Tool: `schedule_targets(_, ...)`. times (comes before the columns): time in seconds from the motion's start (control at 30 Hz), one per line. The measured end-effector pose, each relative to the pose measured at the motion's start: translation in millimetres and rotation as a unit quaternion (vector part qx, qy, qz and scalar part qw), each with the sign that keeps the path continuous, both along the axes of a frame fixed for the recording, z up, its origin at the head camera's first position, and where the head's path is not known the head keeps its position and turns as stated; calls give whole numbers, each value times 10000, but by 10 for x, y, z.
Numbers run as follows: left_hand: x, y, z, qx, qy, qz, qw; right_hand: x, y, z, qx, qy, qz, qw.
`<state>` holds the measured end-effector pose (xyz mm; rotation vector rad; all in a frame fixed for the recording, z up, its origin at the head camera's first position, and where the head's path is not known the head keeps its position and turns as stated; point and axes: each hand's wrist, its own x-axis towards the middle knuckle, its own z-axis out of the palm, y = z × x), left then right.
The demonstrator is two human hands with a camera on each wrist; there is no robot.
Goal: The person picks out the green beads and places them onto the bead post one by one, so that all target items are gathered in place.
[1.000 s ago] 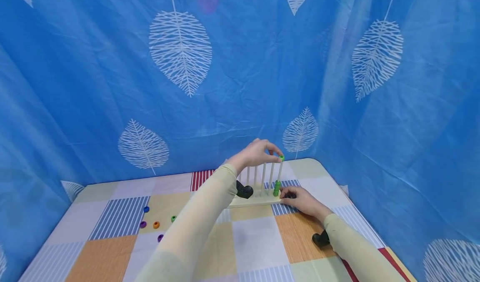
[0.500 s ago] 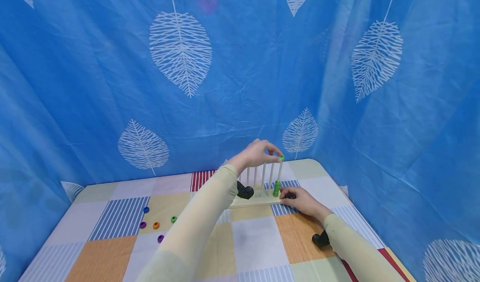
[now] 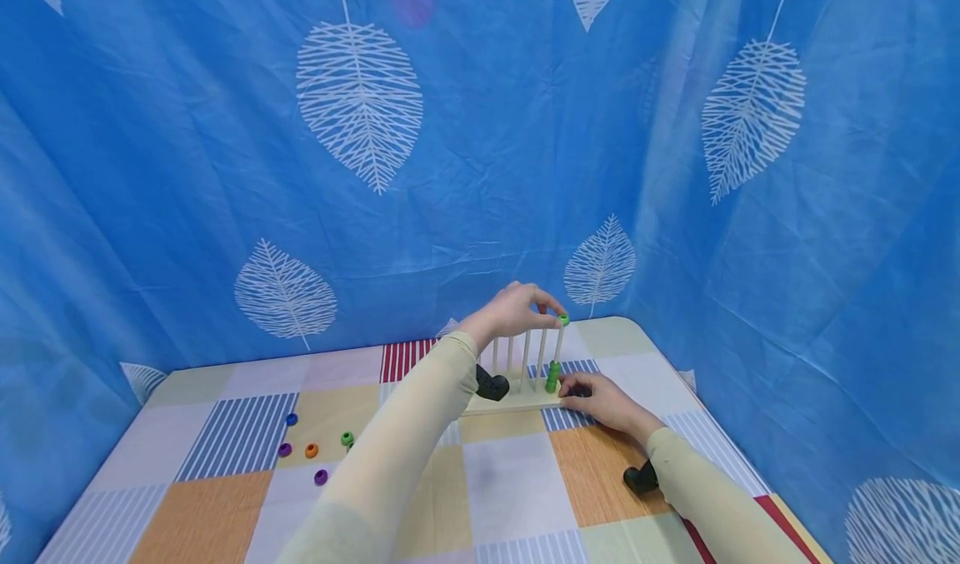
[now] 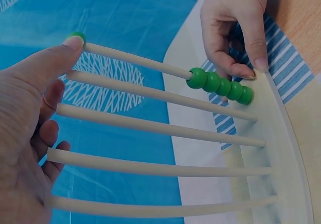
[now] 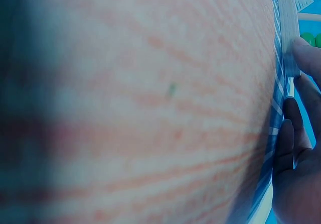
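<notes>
My left hand (image 3: 517, 308) reaches over a wooden peg rack and pinches a green bead (image 3: 564, 320) at the top of the rightmost peg. In the left wrist view that bead (image 4: 77, 35) is mostly hidden by the thumb, and the peg's tip meets it. Several green beads (image 4: 220, 86) sit stacked at the foot of the same peg. The other pegs (image 4: 165, 128) visible there are bare. My right hand (image 3: 606, 403) grips the right end of the rack's pale base (image 3: 510, 403) between thumb and fingers.
Loose beads lie on the patchwork tablecloth at left: blue (image 3: 292, 419), orange (image 3: 311, 450), purple (image 3: 321, 477) and green (image 3: 347, 438). My left forearm crosses above the table, covering part of the rack. A blue curtain (image 3: 480, 131) hangs behind.
My left hand has come down very slightly with the green bead at the peg's top. The right hand stays where it was on the base.
</notes>
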<state>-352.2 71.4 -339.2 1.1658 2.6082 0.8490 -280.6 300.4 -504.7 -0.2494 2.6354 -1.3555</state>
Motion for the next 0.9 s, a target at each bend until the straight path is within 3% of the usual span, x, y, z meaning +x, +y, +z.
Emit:
schedule_targets(0.27, 8, -30, 3, 58, 17, -66, 10000, -2, -15, 26, -26, 32, 45, 10000)
schedule_targets(0.5, 56, -157, 92, 501, -45, 241, 9984, 10, -22, 33, 86, 47, 22, 9999)
schedule_targets(0.67, 127, -354, 189, 790, 30, 294, 9964, 9, -16, 18, 155, 46, -35, 9999)
schedule_targets(0.9, 209, -818, 234, 863, 208, 486, 9949, 17, -9, 15, 230, 70, -106, 9997)
